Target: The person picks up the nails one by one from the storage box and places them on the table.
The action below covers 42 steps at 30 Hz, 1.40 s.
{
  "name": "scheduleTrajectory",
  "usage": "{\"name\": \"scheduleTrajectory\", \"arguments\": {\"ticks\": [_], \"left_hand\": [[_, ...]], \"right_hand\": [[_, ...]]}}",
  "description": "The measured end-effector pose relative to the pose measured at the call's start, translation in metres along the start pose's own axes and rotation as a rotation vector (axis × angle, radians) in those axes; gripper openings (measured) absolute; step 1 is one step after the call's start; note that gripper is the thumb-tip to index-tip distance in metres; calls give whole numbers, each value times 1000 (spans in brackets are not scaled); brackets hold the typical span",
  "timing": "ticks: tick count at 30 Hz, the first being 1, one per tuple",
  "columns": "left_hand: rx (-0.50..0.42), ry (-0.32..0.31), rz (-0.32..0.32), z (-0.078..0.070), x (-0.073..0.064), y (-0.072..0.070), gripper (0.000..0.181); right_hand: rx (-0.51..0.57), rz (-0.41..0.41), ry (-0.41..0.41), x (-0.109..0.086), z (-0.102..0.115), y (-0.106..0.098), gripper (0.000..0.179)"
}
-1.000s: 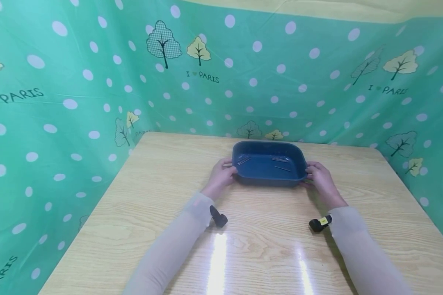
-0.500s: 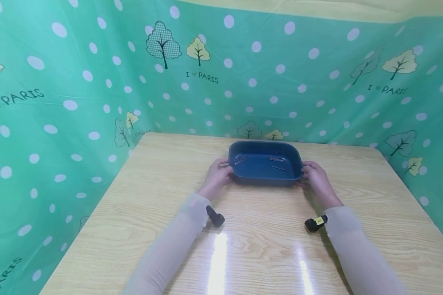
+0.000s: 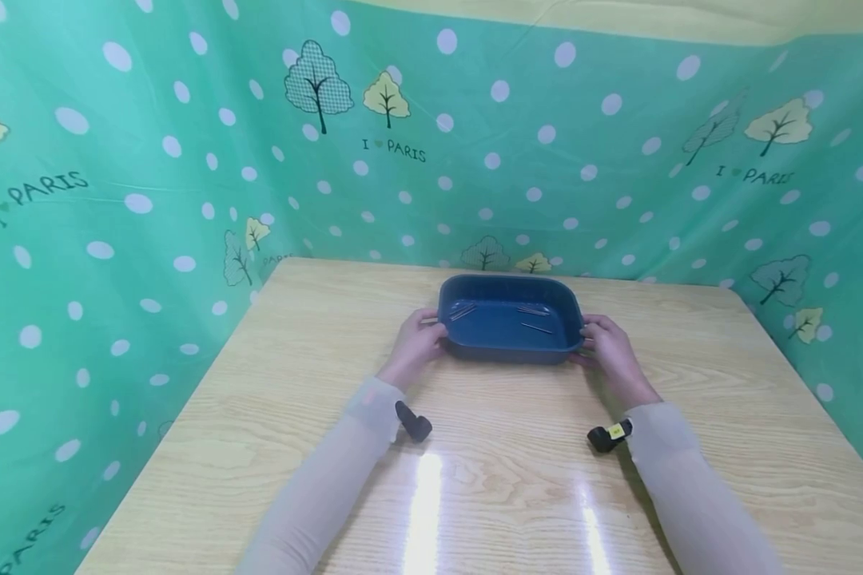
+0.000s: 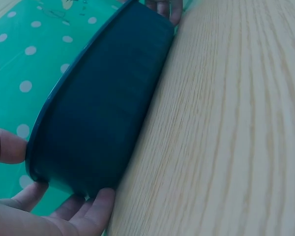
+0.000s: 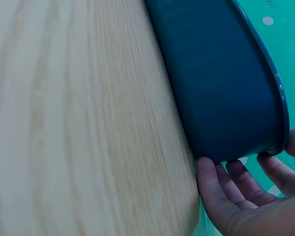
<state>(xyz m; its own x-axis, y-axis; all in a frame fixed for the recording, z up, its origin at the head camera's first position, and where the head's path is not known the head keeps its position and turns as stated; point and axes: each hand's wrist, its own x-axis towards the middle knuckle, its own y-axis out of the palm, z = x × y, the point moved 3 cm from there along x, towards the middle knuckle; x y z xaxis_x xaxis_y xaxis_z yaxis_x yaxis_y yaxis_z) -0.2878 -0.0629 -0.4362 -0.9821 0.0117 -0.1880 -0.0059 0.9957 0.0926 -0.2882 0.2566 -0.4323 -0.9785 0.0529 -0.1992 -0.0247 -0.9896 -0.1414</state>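
A dark blue rectangular tub (image 3: pixel 511 353) with rounded corners stands upright near the back of the table. Several thin, shiny sticks (image 3: pixel 537 328), too small to identify, lie on its floor. At the tub's left end my left hand (image 3: pixel 412 345) holds it, thumb at the rim and fingertips against the outer wall, as the left wrist view shows. My right hand (image 3: pixel 614 355) grips the right end the same way. In the right wrist view, its fingers (image 5: pixel 214 187) touch the wall low down, close to the tabletop.
The pale wood-grain table (image 3: pixel 511 479) reaches toward me, with light glare on its front part. Behind and to the left hangs a green dotted curtain (image 3: pixel 467 200) printed with trees. A small black camera (image 3: pixel 413 423) sits on each wrist.
The tub has slid a little to the left along the tabletop, with both hands moving along with it. The thin sticks inside keep about the same layout.
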Motion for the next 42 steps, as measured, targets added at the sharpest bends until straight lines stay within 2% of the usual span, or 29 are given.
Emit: {"name": "scheduleTrajectory", "arguments": {"ticks": [11,19,32,42], "left_hand": [[-9,3,-20,1,0,-4,46],[-11,-5,3,-4,-4,-8,47],[10,-3,-33,0,-1,-17,45],[-12,-32,10,-2,-2,-21,49]], "right_hand": [[-6,7,6,0,-1,2,43],[7,15,1,-1,1,7,45],[18,8,9,-1,-1,14,44],[34,20,2,-3,0,19,45]]}}
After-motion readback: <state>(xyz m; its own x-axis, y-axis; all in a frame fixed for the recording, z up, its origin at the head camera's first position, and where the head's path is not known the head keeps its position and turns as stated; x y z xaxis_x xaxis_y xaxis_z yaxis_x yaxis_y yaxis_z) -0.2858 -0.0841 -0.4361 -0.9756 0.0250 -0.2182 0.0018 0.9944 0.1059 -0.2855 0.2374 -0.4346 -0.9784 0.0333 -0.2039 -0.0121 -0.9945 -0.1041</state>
